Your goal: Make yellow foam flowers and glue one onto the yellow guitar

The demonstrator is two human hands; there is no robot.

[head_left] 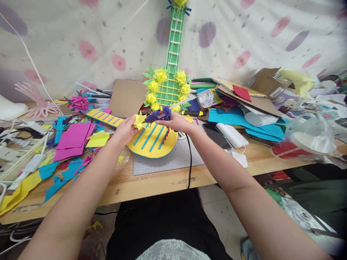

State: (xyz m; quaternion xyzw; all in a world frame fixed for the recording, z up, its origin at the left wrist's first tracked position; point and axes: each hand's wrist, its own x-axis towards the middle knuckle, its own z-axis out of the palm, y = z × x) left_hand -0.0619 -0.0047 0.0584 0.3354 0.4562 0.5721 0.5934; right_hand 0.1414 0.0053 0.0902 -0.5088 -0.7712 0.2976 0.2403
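Between the fingers of my left hand [126,130] is a yellow paper flower [139,121] with pointed petals. My right hand [175,122] grips a purple hot glue gun [159,115], its nozzle pointing left at the flower and a pale glue stick rising from its back. Whether the nozzle touches the flower I cannot tell. Below both hands lies a yellow paper guitar [148,147] with blue strips across its body and a few red pieces. Behind it stands a green paper guitar [169,94] trimmed with yellow flowers, leaning against the curtain.
Pink paper sheets [72,139] and blue and yellow scraps cover the left, near a power strip [20,155]. A grey cutting mat [168,166] lies under the yellow guitar. On the right are a black phone [216,135], blue sheets [230,120] and a bagged red cup [288,148].
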